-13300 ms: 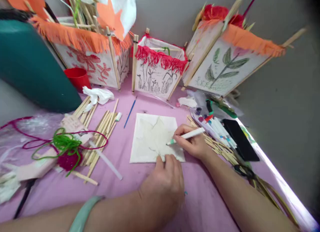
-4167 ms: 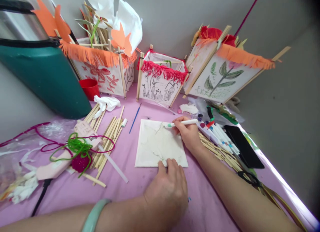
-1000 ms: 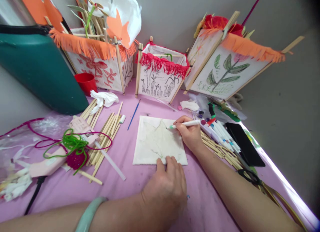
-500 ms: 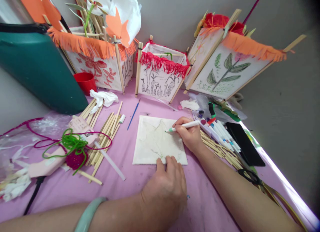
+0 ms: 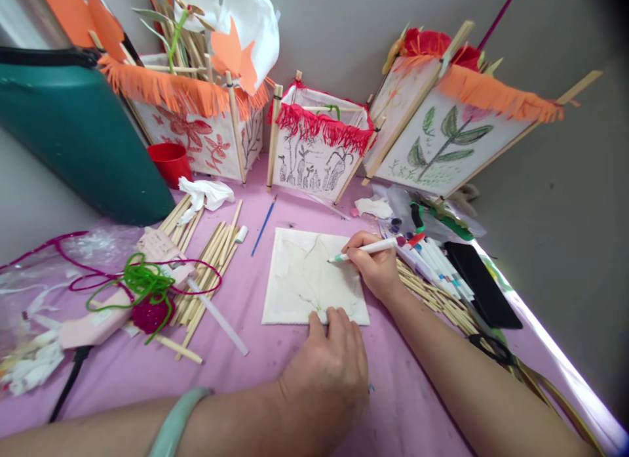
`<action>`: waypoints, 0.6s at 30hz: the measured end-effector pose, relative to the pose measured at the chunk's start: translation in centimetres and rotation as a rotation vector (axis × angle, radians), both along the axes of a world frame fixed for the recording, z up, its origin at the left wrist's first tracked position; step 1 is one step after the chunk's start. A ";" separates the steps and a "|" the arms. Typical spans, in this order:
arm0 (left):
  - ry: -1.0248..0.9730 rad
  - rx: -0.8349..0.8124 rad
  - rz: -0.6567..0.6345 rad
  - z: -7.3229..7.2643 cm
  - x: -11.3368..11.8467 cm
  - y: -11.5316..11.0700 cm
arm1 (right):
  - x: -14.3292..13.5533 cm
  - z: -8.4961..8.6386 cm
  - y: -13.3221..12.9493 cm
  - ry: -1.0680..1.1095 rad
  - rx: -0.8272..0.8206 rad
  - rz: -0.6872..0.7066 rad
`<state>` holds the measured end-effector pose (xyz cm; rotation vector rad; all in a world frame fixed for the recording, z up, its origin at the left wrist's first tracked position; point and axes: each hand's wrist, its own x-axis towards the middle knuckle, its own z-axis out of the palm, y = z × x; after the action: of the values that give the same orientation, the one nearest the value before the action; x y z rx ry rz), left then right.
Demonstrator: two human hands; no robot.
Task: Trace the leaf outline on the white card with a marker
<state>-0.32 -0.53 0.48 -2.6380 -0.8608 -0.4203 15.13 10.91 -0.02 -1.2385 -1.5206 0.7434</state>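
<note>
We see soft, even daylight with weak shadows. A bright glare strip runs along the lower right. The corners at right are dark, and straight edges bend outward.

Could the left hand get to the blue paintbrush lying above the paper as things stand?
Probably yes. The left hand presses the paper's near edge, and the blue paintbrush lies bare on the pink cloth beyond the paper's far left corner, nothing covering it.

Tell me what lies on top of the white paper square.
On the white paper square rest the green marker tip, held by the right hand, and the left hand fingers at its near edge. Faint green lines show; the paper beneath those fingers is covered.
</note>
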 end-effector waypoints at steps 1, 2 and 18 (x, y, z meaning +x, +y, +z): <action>-0.002 0.002 0.002 0.0 0.0 0.0 | 0.0 0.0 0.0 -0.002 0.003 -0.007; -0.002 0.002 0.002 0.0 0.0 0.0 | 0.0 -0.1 0.0 -0.007 0.011 -0.021; 0.007 -0.005 0.010 0.0 0.0 0.1 | -0.5 0.3 -0.6 -0.035 -0.036 0.047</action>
<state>-0.30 -0.46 0.49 -2.6370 -0.8729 -0.4062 14.64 10.36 0.31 -1.2515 -1.5760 0.7863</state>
